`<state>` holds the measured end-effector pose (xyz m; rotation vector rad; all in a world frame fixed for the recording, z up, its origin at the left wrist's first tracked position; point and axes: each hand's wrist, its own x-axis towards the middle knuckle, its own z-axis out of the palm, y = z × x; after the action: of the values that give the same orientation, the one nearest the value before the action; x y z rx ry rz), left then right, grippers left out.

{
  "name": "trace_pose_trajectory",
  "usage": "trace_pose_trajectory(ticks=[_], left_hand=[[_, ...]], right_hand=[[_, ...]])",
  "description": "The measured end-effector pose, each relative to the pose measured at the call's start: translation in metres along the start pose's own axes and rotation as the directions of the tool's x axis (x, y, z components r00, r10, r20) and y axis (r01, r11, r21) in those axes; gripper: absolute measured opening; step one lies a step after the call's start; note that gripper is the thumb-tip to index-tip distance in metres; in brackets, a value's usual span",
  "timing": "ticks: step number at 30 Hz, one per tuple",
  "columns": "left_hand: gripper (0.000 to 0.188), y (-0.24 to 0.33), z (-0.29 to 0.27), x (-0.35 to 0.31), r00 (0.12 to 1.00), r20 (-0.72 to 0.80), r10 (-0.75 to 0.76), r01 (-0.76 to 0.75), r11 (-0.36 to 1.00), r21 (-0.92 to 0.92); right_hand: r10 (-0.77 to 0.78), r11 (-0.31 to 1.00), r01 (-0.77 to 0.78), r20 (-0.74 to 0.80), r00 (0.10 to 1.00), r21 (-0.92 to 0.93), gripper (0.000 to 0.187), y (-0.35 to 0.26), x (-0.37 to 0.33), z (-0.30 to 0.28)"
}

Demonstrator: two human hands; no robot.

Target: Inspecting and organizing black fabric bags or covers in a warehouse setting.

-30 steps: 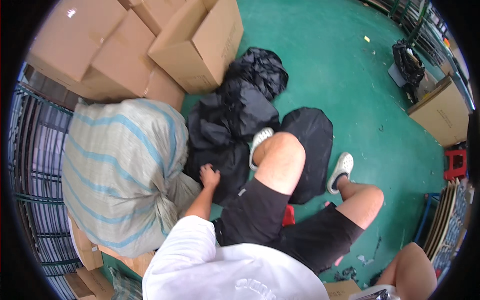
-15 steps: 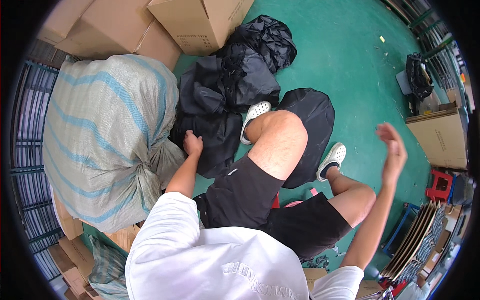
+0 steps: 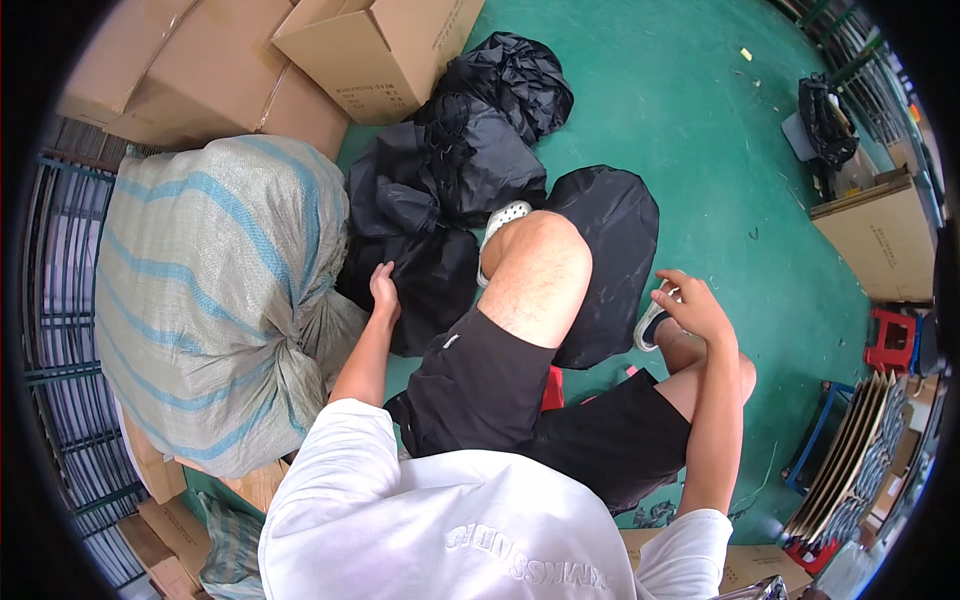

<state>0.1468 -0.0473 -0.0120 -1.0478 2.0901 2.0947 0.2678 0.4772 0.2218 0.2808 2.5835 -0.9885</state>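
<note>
My left hand [image 3: 384,290] is over a dark piece of black fabric [image 3: 425,290] beside my left knee, its fingers loosely stretched and nothing visible in them. I cannot tell whether it touches the fabric. In front of my right knee, my right hand [image 3: 697,310] hangs in the air with curved fingers apart, partly covering my right white clog. It holds nothing that I can see. A smooth, rounded black fabric piece [image 3: 606,260] lies flat on the floor between my legs. Crumpled black fabric [image 3: 485,150] is heaped beyond my left foot.
A bulging grey woven sack [image 3: 215,270] with blue stripes stands at my left. Cardboard boxes [image 3: 365,60] line the far left. On the right are a carton [image 3: 880,245], a red stool [image 3: 890,340] and stacked cardboard sheets [image 3: 840,470]. The floor [image 3: 690,120] is green.
My right hand has swung left and down, from out at the right to in front of my right knee. My left hand has shifted slightly and its fingers have straightened.
</note>
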Motion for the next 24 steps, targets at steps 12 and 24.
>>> trace_pose_trajectory(ticks=[12, 24], left_hand=[[0.015, 0.145, 0.004, -0.144, 0.889, 0.405, 0.213, -0.099, 0.954, -0.284], [0.060, 0.330, 0.132, -0.228, 0.349, 0.829, 0.437, 0.040, 0.877, -0.479]], right_hand=[[-0.057, 0.998, 0.057, -0.003, 0.998, -0.002, 0.043, 0.003, -0.006, 0.008], [-0.174, 0.871, 0.215, -0.132, 0.976, 0.441, 0.039, -0.009, 0.017, 0.003]])
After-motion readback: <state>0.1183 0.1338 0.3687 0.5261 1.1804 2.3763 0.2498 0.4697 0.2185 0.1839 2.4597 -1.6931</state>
